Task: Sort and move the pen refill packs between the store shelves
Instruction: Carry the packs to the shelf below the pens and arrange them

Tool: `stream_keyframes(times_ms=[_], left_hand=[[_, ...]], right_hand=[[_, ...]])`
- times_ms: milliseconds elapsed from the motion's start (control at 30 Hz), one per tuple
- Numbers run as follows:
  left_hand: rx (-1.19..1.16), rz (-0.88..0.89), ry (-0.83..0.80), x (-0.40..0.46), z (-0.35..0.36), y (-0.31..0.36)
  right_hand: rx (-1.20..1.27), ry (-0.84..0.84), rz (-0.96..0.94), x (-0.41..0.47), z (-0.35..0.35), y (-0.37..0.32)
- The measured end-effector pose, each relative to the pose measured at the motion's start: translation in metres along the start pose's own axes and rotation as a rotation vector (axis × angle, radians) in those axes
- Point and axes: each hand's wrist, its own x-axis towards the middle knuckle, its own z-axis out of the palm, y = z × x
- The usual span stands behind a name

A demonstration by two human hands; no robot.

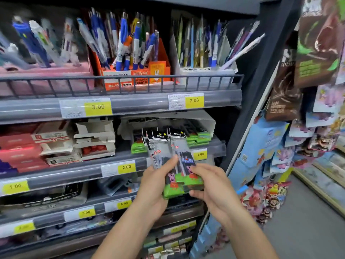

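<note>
refill packs [175, 163], a fanned bundle with black headers and green cartoon-pig bottoms, are held in both hands just in front of the second shelf's price rail [74, 171], below and in front of the white carton [203, 122] that holds more green packs [197, 140] of the same kind. judging from this, the sorting is midway: one handful is out of the carton, other packs lie there unmoved, and no destination shelf is shown receiving any. left hand [152, 186] comes up from below the carton, palm under the bundle's green end, thumb laid flat across the front, clasping the packs. right hand [211, 186], on the side toward the hanging snack bags [283, 101], pinches the bundle's edge between curled fingers and thumb. both forearms reach up from the bottom of the view.
</note>
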Motion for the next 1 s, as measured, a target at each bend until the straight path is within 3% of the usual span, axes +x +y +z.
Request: stream_keyframes(times_ms=[267, 433, 533, 600, 667, 733, 833, 1000], left_hand=[[-0.067, 0.075, 0.157, 0.026, 0.036, 0.004], [-0.068, 0.127, 0.216, 0.039, 0.044, -0.002], [-0.088, 0.145, 0.231, 0.043, 0.044, -0.004], [-0.103, 0.150, 0.239, 0.044, 0.044, -0.005], [-0.090, 0.140, 0.244, 0.043, 0.044, -0.003], [-0.071, 0.142, 0.257, 0.044, 0.044, 0.000], [-0.085, 0.163, 0.275, 0.046, 0.042, 0.002], [-0.092, 0.131, 0.237, 0.042, 0.037, 0.004]], right_hand=[[0.239, 0.011, 0.094, 0.079, 0.003, -0.051], [0.270, -0.064, 0.063, 0.087, -0.010, -0.036], [-0.074, 0.060, -0.184, 0.085, -0.027, -0.018], [-0.532, 0.209, -0.570, 0.086, -0.036, -0.009], [-0.883, 0.149, -1.011, 0.093, -0.039, -0.005], [-1.130, 0.047, -1.270, 0.103, -0.037, -0.010], [-1.342, -0.009, -1.389, 0.122, -0.025, -0.026], [-1.508, -0.106, -1.312, 0.142, -0.020, -0.038]])
